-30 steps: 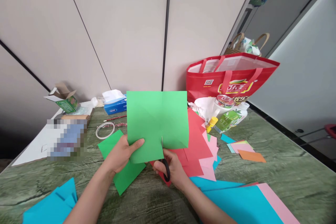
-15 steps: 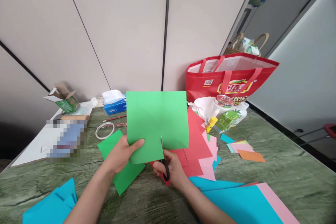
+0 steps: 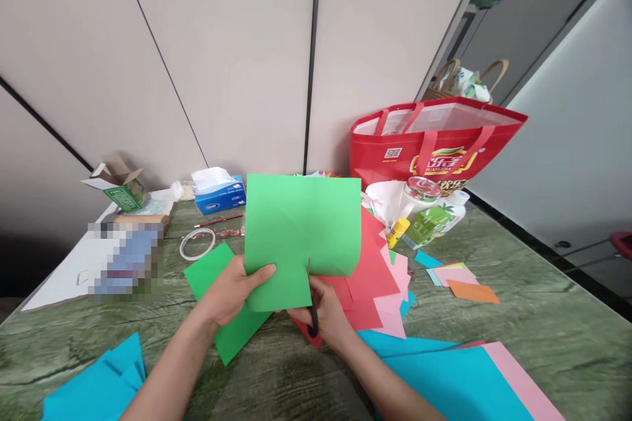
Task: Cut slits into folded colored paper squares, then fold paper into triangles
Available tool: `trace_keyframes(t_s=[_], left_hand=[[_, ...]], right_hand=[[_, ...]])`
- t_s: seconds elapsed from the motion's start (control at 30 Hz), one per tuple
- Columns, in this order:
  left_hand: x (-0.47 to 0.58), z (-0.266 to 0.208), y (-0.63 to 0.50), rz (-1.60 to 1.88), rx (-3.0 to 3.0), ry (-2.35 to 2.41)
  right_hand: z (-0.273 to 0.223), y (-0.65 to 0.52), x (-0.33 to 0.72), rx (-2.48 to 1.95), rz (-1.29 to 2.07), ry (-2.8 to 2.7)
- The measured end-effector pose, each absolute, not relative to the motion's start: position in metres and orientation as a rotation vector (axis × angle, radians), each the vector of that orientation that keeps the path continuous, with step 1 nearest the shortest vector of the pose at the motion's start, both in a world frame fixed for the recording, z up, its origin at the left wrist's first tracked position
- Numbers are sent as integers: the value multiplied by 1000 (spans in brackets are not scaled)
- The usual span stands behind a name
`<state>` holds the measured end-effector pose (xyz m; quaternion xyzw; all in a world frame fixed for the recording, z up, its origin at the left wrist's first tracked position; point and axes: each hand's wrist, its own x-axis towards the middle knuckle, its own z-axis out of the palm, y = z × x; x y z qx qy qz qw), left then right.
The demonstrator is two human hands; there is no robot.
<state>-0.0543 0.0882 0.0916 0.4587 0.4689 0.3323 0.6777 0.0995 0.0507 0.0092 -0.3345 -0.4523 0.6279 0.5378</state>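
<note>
My left hand (image 3: 241,289) pinches a sheet of green paper (image 3: 296,230) at its lower left, thumb on top. Black-handled scissors (image 3: 313,319) are gripped in my right hand (image 3: 326,312), below the sheet's lower edge. Their blades sit in a slit that runs up from that edge, and the paper right of the slit curls upward. Under my left hand lies another green sheet (image 3: 241,335) on the table. Red paper (image 3: 372,276) with a zigzag edge lies behind and beside my right hand, with pink paper (image 3: 395,312) partly beneath it.
Blue sheets (image 3: 444,375) lie at front right, more blue pieces (image 3: 93,381) at front left. Small coloured slips (image 3: 469,286), a yellow glue stick (image 3: 397,233) and a red bag (image 3: 385,158) stand or lie rightward. A tissue box (image 3: 220,197) and white ring (image 3: 197,245) are leftward.
The green sheet has shifted slightly right with both hands. The scissor blades look more closed in the slit, and the paper's right part curls more.
</note>
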Motion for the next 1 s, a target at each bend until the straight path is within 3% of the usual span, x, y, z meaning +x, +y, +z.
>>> trace_keyframes(t_s=[1.0], left_hand=[[-52, 96, 86, 726, 966, 1070]], right_hand=[[-6, 52, 99, -894, 1504, -1003]])
